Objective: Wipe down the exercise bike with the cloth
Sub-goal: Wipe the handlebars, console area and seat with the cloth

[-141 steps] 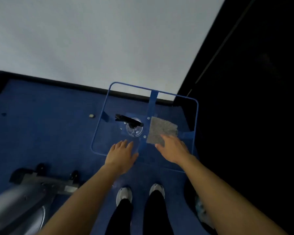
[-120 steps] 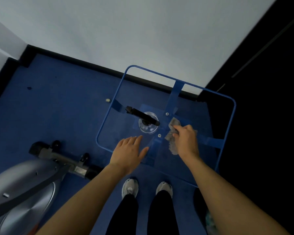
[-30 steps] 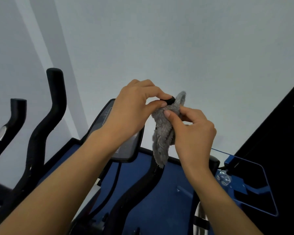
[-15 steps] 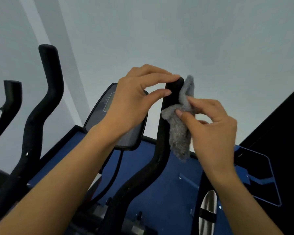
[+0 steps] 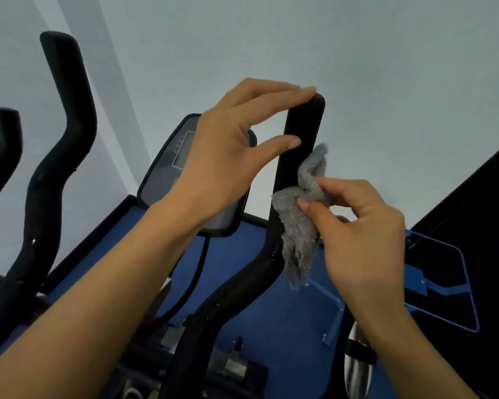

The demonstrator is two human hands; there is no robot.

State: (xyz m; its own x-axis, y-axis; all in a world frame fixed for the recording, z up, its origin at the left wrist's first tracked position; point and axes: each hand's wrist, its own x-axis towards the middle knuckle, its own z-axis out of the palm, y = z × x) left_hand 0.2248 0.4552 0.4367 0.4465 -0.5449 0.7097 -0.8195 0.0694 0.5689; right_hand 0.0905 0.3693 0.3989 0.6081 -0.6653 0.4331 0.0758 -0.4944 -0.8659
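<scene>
The exercise bike's right handlebar point(image 5: 300, 125) is a black padded bar rising upright in the middle of the head view. My left hand point(image 5: 231, 156) holds its top end lightly, fingertips over the tip and thumb against the left side. My right hand point(image 5: 360, 234) pinches a crumpled grey fluffy cloth point(image 5: 297, 234) and presses it against the bar's right side, below the tip. The cloth's loose end hangs down. Behind my left hand stands the bike's console point(image 5: 167, 180) with its small screen, partly hidden.
A second black handlebar point(image 5: 61, 139) curves up at the left, and another bar end point(image 5: 0, 145) shows at the far left edge. A blue-framed glass table point(image 5: 470, 283) stands low at the right, beside a dark wall point(image 5: 473, 197). Blue carpet point(image 5: 285, 326) lies below.
My right hand took the cloth from the glass table and carried it up to the handlebar. In the last half second the cloth slid down the bar from its tip; my left hand stayed at the top.
</scene>
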